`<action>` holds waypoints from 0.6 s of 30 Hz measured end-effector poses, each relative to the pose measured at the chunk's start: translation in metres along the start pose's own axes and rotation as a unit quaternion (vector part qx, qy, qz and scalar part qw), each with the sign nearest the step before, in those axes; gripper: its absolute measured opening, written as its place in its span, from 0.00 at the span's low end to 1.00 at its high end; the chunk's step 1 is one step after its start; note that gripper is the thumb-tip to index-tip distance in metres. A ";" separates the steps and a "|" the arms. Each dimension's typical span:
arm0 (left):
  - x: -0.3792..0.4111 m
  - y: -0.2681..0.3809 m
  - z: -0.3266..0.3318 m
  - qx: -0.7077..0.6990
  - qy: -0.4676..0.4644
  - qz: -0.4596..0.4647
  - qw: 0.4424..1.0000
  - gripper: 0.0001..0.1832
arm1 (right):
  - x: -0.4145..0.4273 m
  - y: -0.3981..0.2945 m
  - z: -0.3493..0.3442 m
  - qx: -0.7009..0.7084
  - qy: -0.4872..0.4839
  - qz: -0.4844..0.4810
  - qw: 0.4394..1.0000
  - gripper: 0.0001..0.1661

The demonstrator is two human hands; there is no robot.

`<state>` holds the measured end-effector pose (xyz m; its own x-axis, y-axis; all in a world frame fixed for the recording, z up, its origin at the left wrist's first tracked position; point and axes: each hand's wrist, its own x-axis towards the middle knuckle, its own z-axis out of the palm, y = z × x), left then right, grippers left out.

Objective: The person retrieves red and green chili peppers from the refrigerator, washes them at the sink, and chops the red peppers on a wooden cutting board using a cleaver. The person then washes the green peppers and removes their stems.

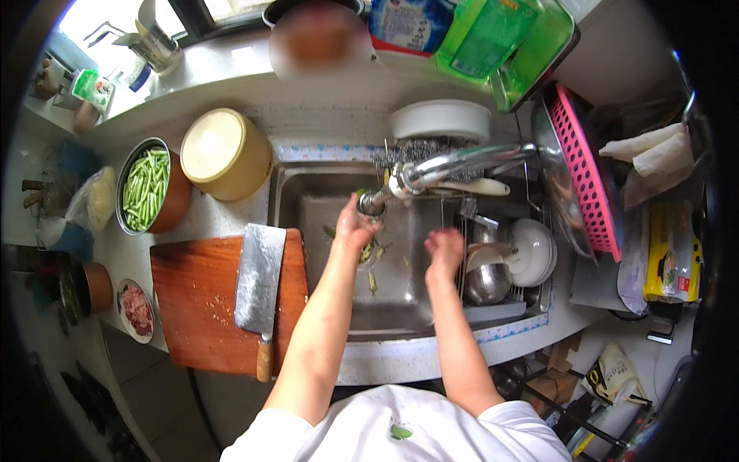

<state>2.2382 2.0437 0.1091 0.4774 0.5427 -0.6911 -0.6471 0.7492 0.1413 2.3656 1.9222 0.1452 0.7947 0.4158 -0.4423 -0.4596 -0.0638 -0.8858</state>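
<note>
Under the tap head [371,203], my left hand [353,226] reaches into the stainless steel sink [323,202]. A piece of green vegetable [361,192] shows at its fingertips, mostly covered by the tap and the fingers. My right hand [444,251] is over the sink's right side, beside the wire dish rack [460,254]. It is blurred, its thumb stands apart from the curled fingers, and I see nothing in it. Pale green vegetable scraps [372,284] lie on the sink bottom around the drain.
Left of the sink, a cleaver [258,283] lies on a wooden cutting board [196,289]. Beyond are a pot of cut green beans [145,190], a lidded yellow container [245,167] and a plate of raw meat [137,312]. White bowls [534,254] and a pink colander [583,173] stand at right.
</note>
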 end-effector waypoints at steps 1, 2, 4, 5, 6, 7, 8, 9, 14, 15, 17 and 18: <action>0.005 0.009 -0.012 -0.065 -0.022 -0.016 0.997 0.18 | 0.002 -0.014 0.003 0.025 0.028 -0.015 0.999 0.21; 0.018 0.011 -0.040 -0.070 0.011 0.022 0.997 0.17 | -0.004 -0.024 0.005 0.021 0.026 -0.022 0.999 0.21; 0.016 0.004 -0.045 0.069 0.097 0.068 0.990 0.14 | 0.006 -0.020 -0.010 -0.024 -0.054 -0.047 0.997 0.16; 0.012 -0.004 -0.049 0.206 0.151 0.086 0.963 0.12 | 0.008 -0.010 -0.010 -0.060 -0.101 0.003 0.993 0.15; 0.003 -0.015 -0.045 0.343 0.199 0.099 0.913 0.10 | 0.005 0.004 -0.007 -0.089 -0.110 0.051 0.989 0.16; 0.001 -0.036 -0.055 0.388 0.197 0.175 0.883 0.14 | -0.002 0.020 0.001 -0.120 -0.125 0.102 0.980 0.17; -0.003 -0.053 -0.067 0.449 0.115 0.190 0.866 0.16 | -0.004 0.032 0.008 -0.095 -0.164 0.188 0.964 0.15; -0.007 -0.065 -0.074 0.508 0.030 0.200 0.837 0.18 | -0.003 0.044 0.013 -0.067 -0.199 0.272 0.939 0.13; 0.006 -0.066 -0.085 0.541 0.240 0.360 0.721 0.17 | 0.020 0.093 0.020 -0.068 -0.114 0.152 0.979 0.09; 0.028 -0.061 -0.102 0.365 0.325 0.342 0.803 0.18 | 0.019 0.091 0.020 -0.096 -0.131 0.146 0.976 0.09; 0.052 -0.049 -0.098 0.174 0.496 0.193 0.828 0.19 | 0.029 0.085 0.000 -0.145 -0.132 0.123 0.973 0.08; 0.072 -0.043 -0.115 0.210 0.518 0.176 0.810 0.19 | 0.025 0.088 -0.005 -0.148 -0.149 0.122 0.970 0.08</action>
<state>2.2323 2.0065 -0.0277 -0.5888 0.3035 -0.7491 -0.2707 0.7992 0.5366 2.3471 1.9223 0.0554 0.5058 0.5965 -0.6231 -0.4505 -0.4334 -0.7805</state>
